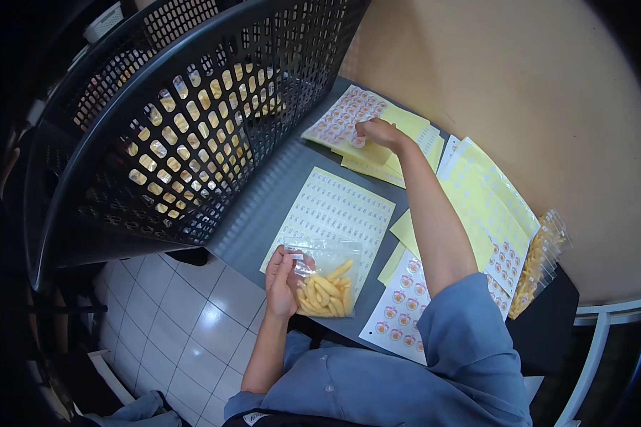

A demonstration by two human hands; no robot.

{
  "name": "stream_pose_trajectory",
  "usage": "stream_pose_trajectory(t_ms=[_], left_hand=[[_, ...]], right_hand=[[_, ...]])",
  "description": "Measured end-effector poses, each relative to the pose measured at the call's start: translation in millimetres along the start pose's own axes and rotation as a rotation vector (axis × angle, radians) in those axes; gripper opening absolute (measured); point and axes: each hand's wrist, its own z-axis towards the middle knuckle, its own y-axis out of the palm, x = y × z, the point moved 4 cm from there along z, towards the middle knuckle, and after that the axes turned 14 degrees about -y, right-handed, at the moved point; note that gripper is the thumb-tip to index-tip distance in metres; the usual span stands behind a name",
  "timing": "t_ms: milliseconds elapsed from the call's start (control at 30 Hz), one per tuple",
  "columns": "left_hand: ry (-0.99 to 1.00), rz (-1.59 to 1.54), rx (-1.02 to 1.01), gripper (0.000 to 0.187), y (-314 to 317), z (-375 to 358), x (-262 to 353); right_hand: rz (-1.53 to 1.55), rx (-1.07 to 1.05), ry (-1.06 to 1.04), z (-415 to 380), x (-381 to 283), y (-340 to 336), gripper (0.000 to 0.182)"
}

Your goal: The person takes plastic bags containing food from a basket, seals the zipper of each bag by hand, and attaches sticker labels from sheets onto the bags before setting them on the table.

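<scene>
My left hand point(281, 288) grips the left side of a clear zip bag point(338, 250) that has pale yellow snack sticks point(326, 292) in its lower part. A small white label is on the bag near my thumb. Under the bag's upper part lies a sheet of small printed labels point(335, 203). Farther off, my right hand point(381, 134) is over a sheet of round stickers point(338, 117), fingers pinched at one round sticker point(358, 141) near the sheet's yellow bared area.
A large black perforated basket point(224, 43) with packed bags inside stands at the left. More sticker sheets point(399, 309) and yellow backing sheets point(463, 192) overlap at the right. Several filled snack bags point(538, 267) lie by the wall. Tiled floor point(192, 320) shows below the dark table's point(253, 220) edge.
</scene>
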Motion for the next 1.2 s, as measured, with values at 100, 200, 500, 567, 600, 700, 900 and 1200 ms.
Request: stream_pose_trajectory(t_ms=[100, 200, 500, 567, 600, 700, 900, 1200], left_hand=[[0.044, 0.027, -0.062, 0.014, -1, -4, -1], [0.091, 0.069, -0.036, 0.018, 1, -9, 0], [0.129, 0.021, 0.083, 0.018, 40, -14, 29], [0.158, 0.052, 0.078, 0.020, 47, -8, 33], [0.165, 0.065, 0.078, 0.022, 55, -8, 37], [0.196, 0.053, 0.066, 0.022, 76, -7, 43], [0.172, 0.064, -0.086, 0.028, 107, -7, 25], [0.032, 0.527, -0.254, 0.059, 115, -22, -42]], right_hand=[[0.086, 0.022, -0.002, -1, 3, 2, 0.044], [0.160, 0.081, -0.034, -1, 8, 6, 0.044], [0.536, 0.431, -0.221, -28, 13, -1, 0.031], [0.885, 0.536, -0.287, -55, -13, -11, 0.032], [1.093, 0.583, -0.349, -78, -35, -14, 0.035], [1.186, 0.406, -0.520, -148, -82, -10, 0.058], [0.859, 0.362, -0.543, -240, -90, 29, 0.085], [0.787, 0.857, -0.368, -282, -55, 41, 0.075]])
